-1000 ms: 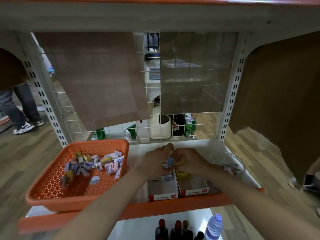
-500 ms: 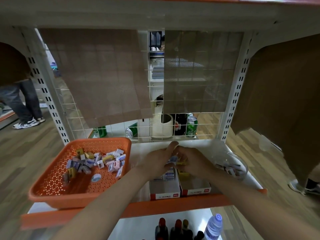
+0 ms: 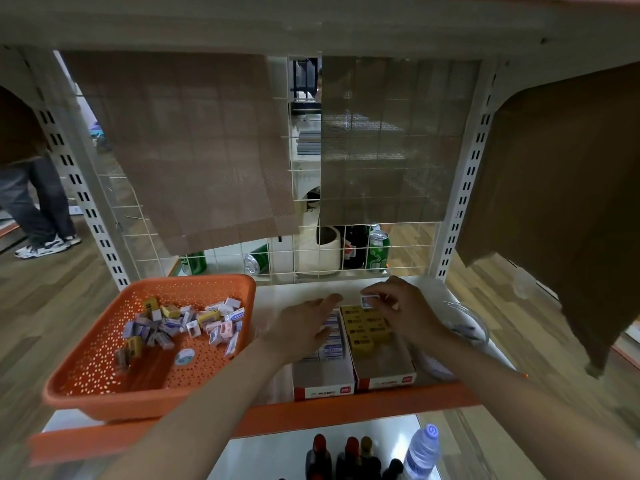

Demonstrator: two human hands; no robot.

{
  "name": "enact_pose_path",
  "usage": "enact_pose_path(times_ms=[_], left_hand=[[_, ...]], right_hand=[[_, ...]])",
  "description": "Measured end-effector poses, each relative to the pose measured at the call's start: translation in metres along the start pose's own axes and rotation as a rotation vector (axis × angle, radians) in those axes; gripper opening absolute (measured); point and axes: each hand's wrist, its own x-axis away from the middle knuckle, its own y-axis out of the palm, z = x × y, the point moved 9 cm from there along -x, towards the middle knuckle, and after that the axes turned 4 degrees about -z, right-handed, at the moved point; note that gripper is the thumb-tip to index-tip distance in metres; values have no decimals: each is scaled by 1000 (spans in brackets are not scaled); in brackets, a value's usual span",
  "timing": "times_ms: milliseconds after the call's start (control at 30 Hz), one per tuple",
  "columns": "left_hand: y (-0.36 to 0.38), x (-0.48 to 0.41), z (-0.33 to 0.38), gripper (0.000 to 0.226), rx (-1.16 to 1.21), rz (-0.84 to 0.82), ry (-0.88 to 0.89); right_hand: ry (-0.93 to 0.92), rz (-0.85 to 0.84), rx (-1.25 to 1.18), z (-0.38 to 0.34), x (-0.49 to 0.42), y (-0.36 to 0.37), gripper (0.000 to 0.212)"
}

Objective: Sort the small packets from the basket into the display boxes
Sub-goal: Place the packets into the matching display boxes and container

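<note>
Small packets [image 3: 187, 323] are heaped loosely in the orange basket [image 3: 86, 400], which is set at the left of the shelf [image 3: 277, 414], close beside the two display boxes, so that each one has only a short way to be carried. In the left box [image 3: 323, 379] bluish-white packets [image 3: 334, 348] are stood in rows at the far end. In the right box [image 3: 384, 368] yellow packets [image 3: 367, 327] are packed in the same manner. One kind is kept to each box, it seems.

A single packet [image 3: 367, 301] (white, with a dark window on its face) is pinched between the thumb and fingertips of the right hand [image 3: 405, 313], just above the far end of the right box. As it does not match the yellow ones, it is judged to be meant for the left box, though this is not sure.

The left hand [image 3: 301, 330] is laid over the rows of the left box with the fingers straight and close together, and nothing is held in it. Probably the rows are kept upright by it, but whether they are touched cannot be told.
</note>
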Motion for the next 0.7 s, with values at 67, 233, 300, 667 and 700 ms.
enact_pose_path(times_ms=[67, 233, 300, 667, 700], left_hand=[[0, 1, 0, 55, -15, -6, -7], [4, 0, 2, 52, -70, -19, -6], [6, -2, 4, 52, -40, -38, -5], [9, -7, 13, 51, -10, -66, 17], [9, -7, 14, 50, -14, -67, 19]], right_hand=[[31, 13, 9, 7, 0, -5, 18], [123, 1, -75, 25, 2, -9, 21], [173, -20, -99, 31, 4, -9, 22], [469, -82, -215, 69, 22, -23, 35], [491, -70, -241, 73, 24, -27, 34]])
